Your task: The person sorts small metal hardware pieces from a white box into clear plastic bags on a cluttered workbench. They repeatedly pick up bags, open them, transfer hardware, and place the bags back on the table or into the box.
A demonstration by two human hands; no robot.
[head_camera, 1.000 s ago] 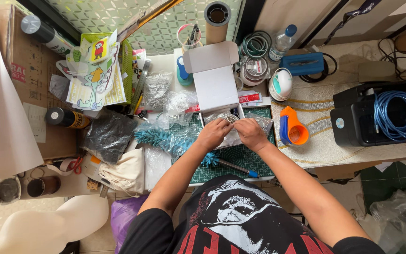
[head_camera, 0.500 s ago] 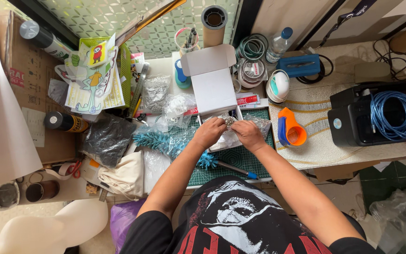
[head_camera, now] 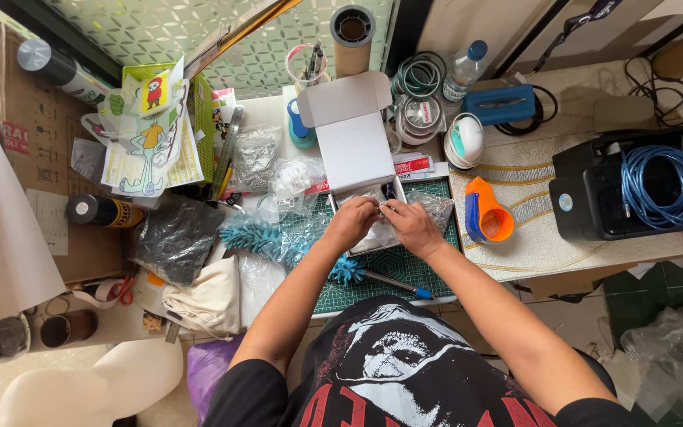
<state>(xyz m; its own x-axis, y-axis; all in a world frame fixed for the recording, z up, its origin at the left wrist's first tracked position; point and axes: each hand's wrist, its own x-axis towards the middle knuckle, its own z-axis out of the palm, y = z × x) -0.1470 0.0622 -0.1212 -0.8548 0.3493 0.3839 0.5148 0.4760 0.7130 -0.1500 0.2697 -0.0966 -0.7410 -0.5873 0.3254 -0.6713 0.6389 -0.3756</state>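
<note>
Our fingers [head_camera: 379, 207] are pressed together, left hand [head_camera: 351, 224] and right hand [head_camera: 413, 228] both pinching a small metal piece [head_camera: 386, 207]. We hold it over a clear plastic bag [head_camera: 381, 233] on the green mat [head_camera: 405, 265], just below the open white box [head_camera: 355, 146] on the counter [head_camera: 531, 245].

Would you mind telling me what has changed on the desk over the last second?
Very little. Both hands, the left hand and the right hand, remain together over the clear plastic bag on the green cutting mat, in front of the open white box; any change in their grip is too small to tell. The teal brush, orange tape dispenser and blue cable coil stayed where they were.
</note>
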